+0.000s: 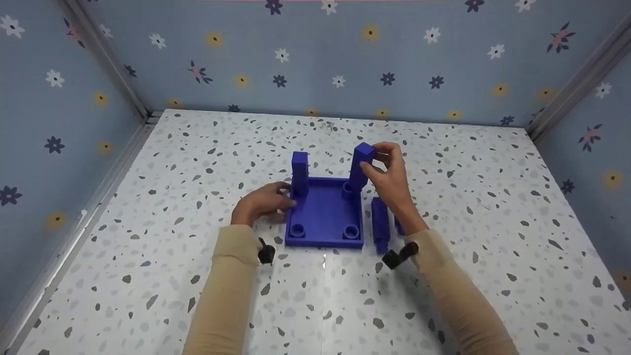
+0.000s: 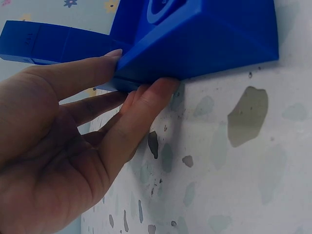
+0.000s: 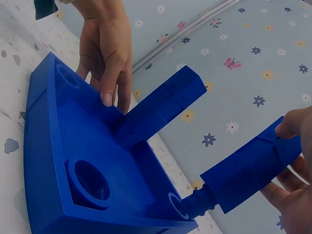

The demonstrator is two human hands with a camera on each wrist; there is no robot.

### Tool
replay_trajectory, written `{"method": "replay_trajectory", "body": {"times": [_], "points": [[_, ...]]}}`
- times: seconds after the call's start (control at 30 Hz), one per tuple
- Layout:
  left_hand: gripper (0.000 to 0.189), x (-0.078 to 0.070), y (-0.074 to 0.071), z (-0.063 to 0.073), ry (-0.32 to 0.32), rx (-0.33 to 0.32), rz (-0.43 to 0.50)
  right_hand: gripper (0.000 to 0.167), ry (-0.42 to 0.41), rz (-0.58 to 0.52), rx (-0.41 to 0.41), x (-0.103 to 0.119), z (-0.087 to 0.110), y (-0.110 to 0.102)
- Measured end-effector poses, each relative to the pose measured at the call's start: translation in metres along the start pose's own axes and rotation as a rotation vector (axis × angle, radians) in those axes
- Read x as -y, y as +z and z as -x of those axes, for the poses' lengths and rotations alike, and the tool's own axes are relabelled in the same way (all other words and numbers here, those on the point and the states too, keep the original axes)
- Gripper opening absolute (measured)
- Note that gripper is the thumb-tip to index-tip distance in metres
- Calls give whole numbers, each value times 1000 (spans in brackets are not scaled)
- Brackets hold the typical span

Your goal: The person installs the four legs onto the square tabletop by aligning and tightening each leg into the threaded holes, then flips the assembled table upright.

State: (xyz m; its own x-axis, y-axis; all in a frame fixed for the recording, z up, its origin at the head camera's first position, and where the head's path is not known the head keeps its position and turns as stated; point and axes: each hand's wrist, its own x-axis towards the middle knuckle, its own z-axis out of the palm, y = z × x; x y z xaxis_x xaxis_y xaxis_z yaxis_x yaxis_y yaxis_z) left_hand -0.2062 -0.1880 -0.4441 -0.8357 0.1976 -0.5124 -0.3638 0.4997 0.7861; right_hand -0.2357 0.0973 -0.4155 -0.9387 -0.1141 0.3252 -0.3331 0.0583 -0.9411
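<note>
A square blue plastic tabletop (image 1: 325,212) with raised walls and round corner sockets lies underside up. One blue leg (image 1: 299,172) stands in its far-left corner. My left hand (image 1: 266,201) grips the tabletop's left wall, thumb over the rim and fingers along the outside. Between thumb and fingers, my right hand (image 1: 392,177) pinches the top of a second blue leg (image 3: 253,165). This leg tilts over the far-right socket (image 3: 176,204), its threaded end right at the socket's mouth. The two near sockets (image 1: 351,231) hold no legs.
Right of the tabletop lies a loose blue leg (image 1: 380,224), threaded end toward me. Another blue piece (image 1: 399,226) beside it is mostly hidden by my right forearm. Flower-patterned walls (image 1: 315,59) surround the speckled table (image 1: 197,162) at the back and sides.
</note>
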Motion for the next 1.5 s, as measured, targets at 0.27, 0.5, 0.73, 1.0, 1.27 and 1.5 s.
{"method": "replay_trajectory", "body": {"times": [0.27, 0.5, 0.73, 1.0, 1.27, 1.5], "points": [[64, -1, 0, -1, -8, 2, 13, 45, -21, -27, 10, 9, 1, 8], [63, 0, 0, -1, -13, 4, 19, 43, -46, -48, 4, 15, 3, 13], [63, 0, 1, 0, -10, 0, 19, 44, -42, -50, 30, 9, 4, 15], [63, -1, 0, -1, 5, -1, -14, 47, -12, -17, 60, 7, 5, 15], [62, 0, -1, -3, -3, -9, -35, 51, -31, -11, 72, 6, 6, 13], [63, 0, -1, -1, 5, -9, -40, 47, -36, 24, 98, 6, 8, 11]]}}
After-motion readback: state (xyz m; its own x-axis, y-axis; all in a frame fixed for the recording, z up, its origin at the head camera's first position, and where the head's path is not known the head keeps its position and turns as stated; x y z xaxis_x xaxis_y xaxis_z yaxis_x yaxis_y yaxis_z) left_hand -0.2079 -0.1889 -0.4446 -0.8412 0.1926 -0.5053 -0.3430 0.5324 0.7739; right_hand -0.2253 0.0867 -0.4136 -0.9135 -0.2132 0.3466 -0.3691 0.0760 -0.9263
